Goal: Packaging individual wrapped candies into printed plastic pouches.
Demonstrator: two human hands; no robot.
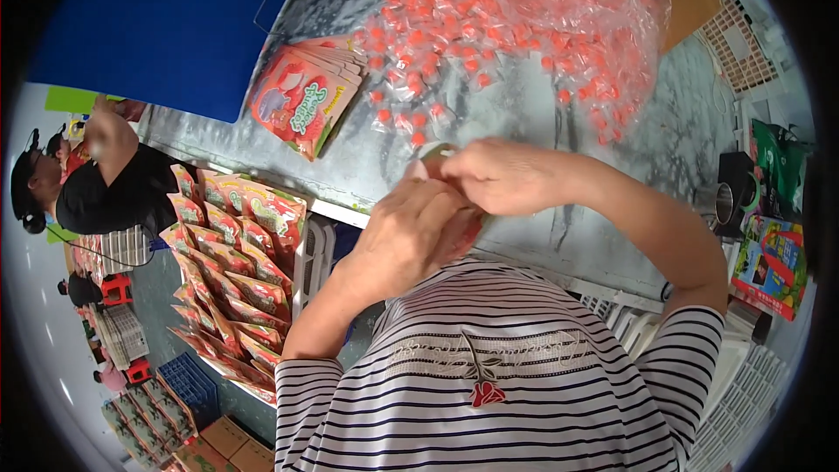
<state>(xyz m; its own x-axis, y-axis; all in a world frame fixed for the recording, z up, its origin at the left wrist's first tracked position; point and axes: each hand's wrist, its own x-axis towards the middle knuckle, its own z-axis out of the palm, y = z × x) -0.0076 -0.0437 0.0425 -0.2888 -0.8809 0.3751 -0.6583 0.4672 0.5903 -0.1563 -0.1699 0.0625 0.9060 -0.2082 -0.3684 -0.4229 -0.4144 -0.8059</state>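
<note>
Close to my body, at the near edge of the table, my left hand wraps round a red and pink snack pouch. My right hand meets it at the pouch's upper end, its fingers pinched on the rim; they are slightly blurred, and the pouch's inside is hidden. Beyond my hands lie many small clear-wrapped red pieces, spread loose across the table. To the left of them a fanned stack of flat pouches rests on the tabletop.
A large clear bag of red pieces lies at the far side of the grey marbled table. A blue bin stands far left. Rows of upright pouches fill a crate at my left. Another person works beyond it. A metal cup stands right.
</note>
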